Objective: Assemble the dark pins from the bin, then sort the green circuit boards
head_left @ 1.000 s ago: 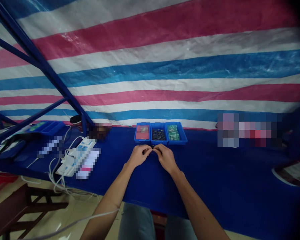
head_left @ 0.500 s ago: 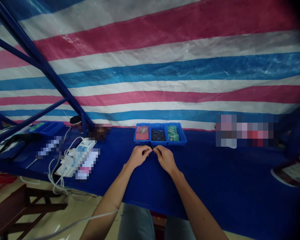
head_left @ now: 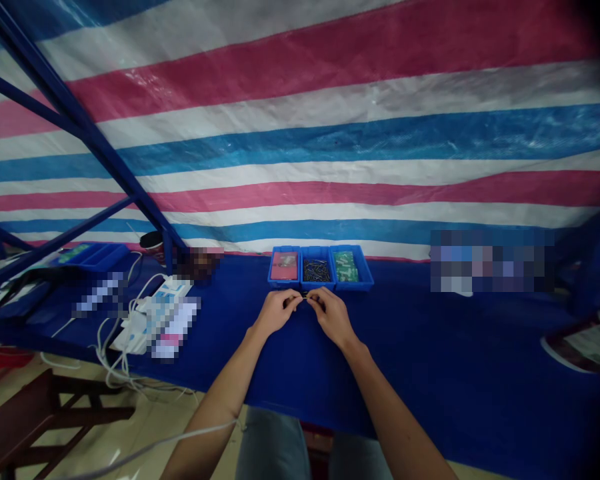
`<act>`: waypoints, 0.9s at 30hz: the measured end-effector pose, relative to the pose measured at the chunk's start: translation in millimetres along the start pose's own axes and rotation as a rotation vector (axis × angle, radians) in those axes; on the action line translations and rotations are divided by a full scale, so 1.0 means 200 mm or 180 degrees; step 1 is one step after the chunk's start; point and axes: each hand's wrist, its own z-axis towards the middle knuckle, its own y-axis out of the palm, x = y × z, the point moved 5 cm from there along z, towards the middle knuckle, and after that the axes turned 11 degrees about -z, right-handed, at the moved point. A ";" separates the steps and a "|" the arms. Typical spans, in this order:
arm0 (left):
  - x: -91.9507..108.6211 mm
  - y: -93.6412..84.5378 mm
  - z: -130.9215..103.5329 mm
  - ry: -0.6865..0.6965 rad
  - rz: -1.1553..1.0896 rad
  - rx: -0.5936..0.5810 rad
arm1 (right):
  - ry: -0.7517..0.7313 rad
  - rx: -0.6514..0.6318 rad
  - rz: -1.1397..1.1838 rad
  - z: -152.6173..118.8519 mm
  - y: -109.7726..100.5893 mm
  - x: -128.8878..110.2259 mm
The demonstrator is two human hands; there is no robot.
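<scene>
My left hand (head_left: 281, 308) and my right hand (head_left: 330, 312) meet just in front of three small blue bins. Thumb and fingers of both are pinched together, fingertips a short gap apart. A tiny thin dark piece (head_left: 305, 296) spans that gap, held at its two ends; its kind is too small to make out. The left bin (head_left: 284, 285) contains a pink piece (head_left: 283, 268) with a clear packet on it. Many thin dark screw-like pieces (head_left: 317, 270) fill the middle bin (head_left: 318, 286). Green circuit boards (head_left: 345, 267) lie in the right bin (head_left: 363, 285).
A blue cloth covers the table (head_left: 430, 373). On the left are a power strip (head_left: 153, 310), loose white cables (head_left: 103, 347) and a blue tray (head_left: 97, 256). A dark round container (head_left: 587, 340) stands at right. Striped sheeting (head_left: 330, 147) hangs behind; a blue metal frame (head_left: 115, 160) slants at left.
My fingertips have drawn slightly apart, and more of the thin piece shows between them. The bins and the other things on the table stay where they were.
</scene>
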 end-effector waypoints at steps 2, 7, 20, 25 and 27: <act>0.00 0.00 0.00 0.0005 0.0007 -0.0008 | 0.0008 0.0019 0.0033 0.00 -0.01 -0.01; 0.00 0.00 0.00 0.0010 0.0010 0.0003 | -0.0002 -0.0008 0.0017 0.00 -0.01 -0.01; 0.01 0.00 0.00 -0.0039 0.0024 0.0016 | -0.0025 -0.0048 -0.0046 0.00 0.00 -0.01; 0.00 0.00 0.00 -0.0055 0.0042 0.0012 | -0.0013 -0.0047 -0.0077 0.00 0.00 -0.01; 0.00 0.00 0.00 -0.0045 0.0044 0.0016 | -0.0006 -0.0049 -0.0103 0.00 0.00 -0.01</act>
